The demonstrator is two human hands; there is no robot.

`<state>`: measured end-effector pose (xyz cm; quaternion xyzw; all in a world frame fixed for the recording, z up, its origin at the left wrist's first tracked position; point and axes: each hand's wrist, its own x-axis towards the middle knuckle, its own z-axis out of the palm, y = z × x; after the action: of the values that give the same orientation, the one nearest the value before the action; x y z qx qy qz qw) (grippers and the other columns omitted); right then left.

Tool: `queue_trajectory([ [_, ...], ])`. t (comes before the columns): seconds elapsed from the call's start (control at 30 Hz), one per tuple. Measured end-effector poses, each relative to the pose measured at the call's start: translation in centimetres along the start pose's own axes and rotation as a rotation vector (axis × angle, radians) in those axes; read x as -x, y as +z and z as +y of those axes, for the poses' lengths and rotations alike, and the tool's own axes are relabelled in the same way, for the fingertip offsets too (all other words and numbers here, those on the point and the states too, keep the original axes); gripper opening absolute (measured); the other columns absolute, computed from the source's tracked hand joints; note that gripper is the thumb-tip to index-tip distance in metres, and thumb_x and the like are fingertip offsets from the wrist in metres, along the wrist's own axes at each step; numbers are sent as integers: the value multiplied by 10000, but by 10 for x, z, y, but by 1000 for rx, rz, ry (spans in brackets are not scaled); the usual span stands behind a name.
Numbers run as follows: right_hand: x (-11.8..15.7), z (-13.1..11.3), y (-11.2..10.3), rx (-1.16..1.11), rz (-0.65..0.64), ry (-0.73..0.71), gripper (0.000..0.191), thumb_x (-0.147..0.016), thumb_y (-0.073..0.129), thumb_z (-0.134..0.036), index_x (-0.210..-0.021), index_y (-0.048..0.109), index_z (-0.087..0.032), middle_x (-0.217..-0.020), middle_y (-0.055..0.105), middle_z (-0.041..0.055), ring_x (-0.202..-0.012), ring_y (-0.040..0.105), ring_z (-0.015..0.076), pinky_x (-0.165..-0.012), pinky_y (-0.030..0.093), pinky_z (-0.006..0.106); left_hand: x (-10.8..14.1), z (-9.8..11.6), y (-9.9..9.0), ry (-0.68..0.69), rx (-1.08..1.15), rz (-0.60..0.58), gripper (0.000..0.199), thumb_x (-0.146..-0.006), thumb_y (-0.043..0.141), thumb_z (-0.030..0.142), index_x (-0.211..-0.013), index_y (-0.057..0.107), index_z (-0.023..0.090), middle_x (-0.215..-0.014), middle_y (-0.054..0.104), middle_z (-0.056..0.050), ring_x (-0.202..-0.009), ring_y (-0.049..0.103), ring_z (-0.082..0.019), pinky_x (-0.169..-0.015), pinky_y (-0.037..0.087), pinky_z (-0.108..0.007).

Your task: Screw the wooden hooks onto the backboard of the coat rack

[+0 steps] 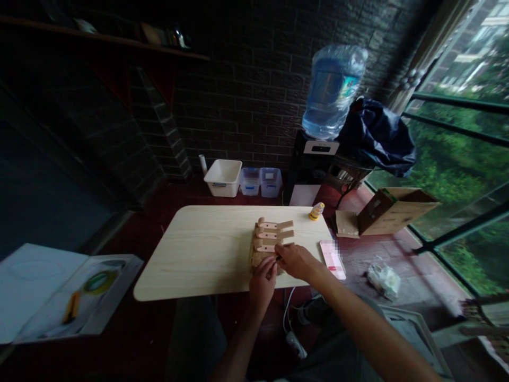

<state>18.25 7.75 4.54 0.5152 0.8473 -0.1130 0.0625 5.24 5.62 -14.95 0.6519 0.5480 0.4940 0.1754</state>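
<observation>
A brown wooden block (260,258) stands on the pale wood-grain table (199,249). Several light wooden lever-like pieces (267,233) lie across its top, each with a rounded end on the left and a flat arm on the right. My right hand (298,261) is closed at the near right part of the block, pinching a small dark item whose kind I cannot make out. Close beside it, my left hand (264,276) is closed over the block's near end, fingertips together. Whatever lies between those fingertips is hidden.
A yellow-capped clear bottle (316,211) stands at the table's far right corner, and a pink-screened phone (333,260) lies on the right edge. Behind are plastic bins (223,178) and a water dispenser (314,164). An open white case (99,297) is at left, a cardboard box (392,212) at right.
</observation>
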Motion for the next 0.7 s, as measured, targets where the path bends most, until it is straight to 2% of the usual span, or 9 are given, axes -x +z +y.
queue_trajectory([
  [0.3, -1, -10, -8, 19, -38, 94, 263, -995, 496, -293, -1198, 555, -137, -1103, 726, 175, -1044, 703, 286, -816, 533, 328, 0, 1, -3, -14, 6, -18, 255, -955, 541, 292, -1144, 708, 250, -1201, 725, -62, -1093, 696, -208, -932, 598, -351],
  [0.43, 3, -10, -8, 40, -22, 72, 281, -987, 495, -303, -1227, 536, -163, -1106, 720, 165, -1027, 705, 280, -805, 534, 325, -1, 2, -3, 4, 14, -16, 265, -955, 531, 287, -1150, 704, 241, -1188, 730, -66, -1090, 699, -207, -886, 612, -332],
  [0.7, -2, -9, -3, 51, -29, 45, 232, -991, 485, -247, -1201, 544, -167, -1104, 720, 167, -1046, 701, 274, -811, 520, 321, 1, 1, -2, 4, 23, 17, 262, -950, 544, 291, -1156, 697, 240, -1188, 729, -69, -1088, 701, -205, -934, 597, -349],
])
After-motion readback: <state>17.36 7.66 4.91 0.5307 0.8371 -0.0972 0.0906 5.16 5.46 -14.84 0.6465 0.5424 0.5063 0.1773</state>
